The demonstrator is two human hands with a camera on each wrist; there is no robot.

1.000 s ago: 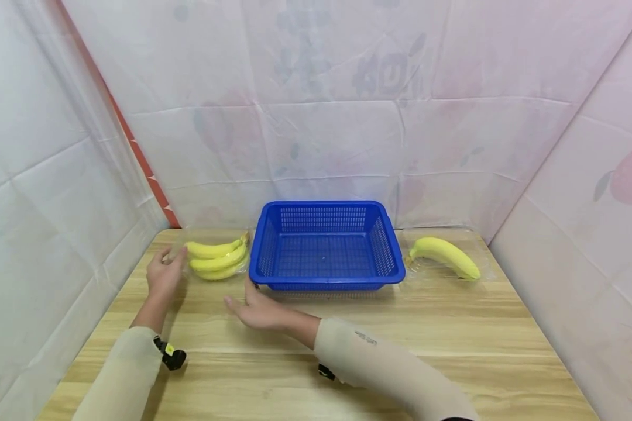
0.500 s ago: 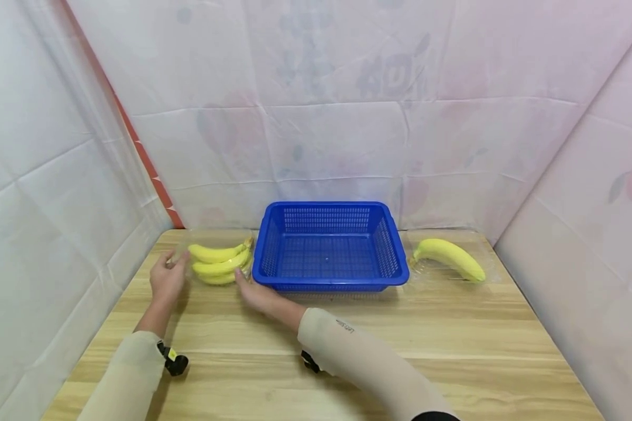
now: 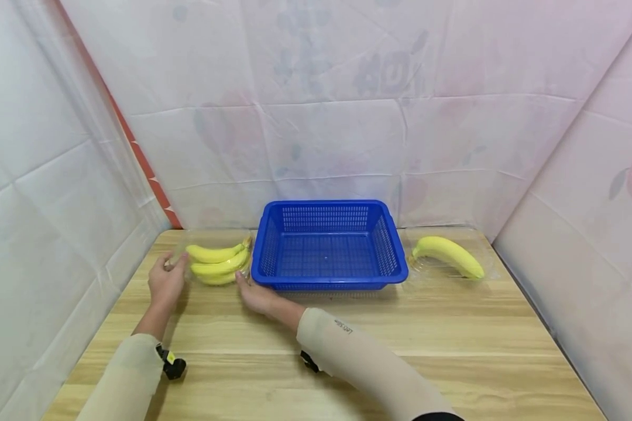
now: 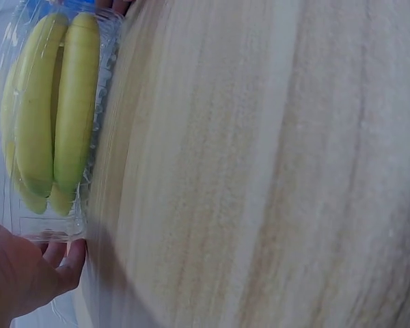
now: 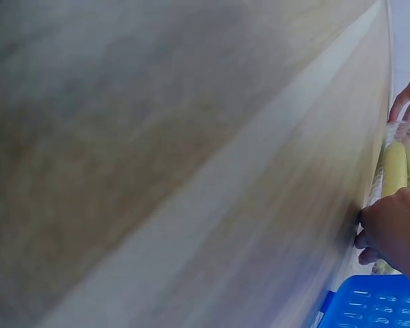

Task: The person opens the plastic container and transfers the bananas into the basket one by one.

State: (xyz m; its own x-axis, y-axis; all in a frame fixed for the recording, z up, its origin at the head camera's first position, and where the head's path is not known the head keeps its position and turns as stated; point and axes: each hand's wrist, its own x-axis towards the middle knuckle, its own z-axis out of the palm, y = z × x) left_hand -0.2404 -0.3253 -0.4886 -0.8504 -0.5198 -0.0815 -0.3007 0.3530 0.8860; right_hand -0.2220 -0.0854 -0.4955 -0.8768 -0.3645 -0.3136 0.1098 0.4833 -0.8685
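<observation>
A clear plastic box [image 3: 218, 264] with a bunch of yellow bananas [image 4: 55, 116] lies on the wooden table [image 3: 400, 327], just left of a blue basket [image 3: 326, 283]. My left hand [image 3: 165, 280] holds the box's left end, with the thumb up against it and the fingers [image 4: 61, 256] at its corner. My right hand [image 3: 254, 294] rests on the table, crossed over to the left. Its fingertips touch the box's near right corner, beside the basket. In the right wrist view that hand [image 5: 396, 232] sits just before the bananas [image 5: 396, 167].
The blue basket is empty and stands at the back middle. A single banana [image 3: 447, 254] in a clear tray lies to its right. White sheeting walls [image 3: 42, 175] close in the table on the left, back and right.
My right hand has slid left and forward from in front of the basket to the box's right corner. The left hand has stayed at the box's left end.
</observation>
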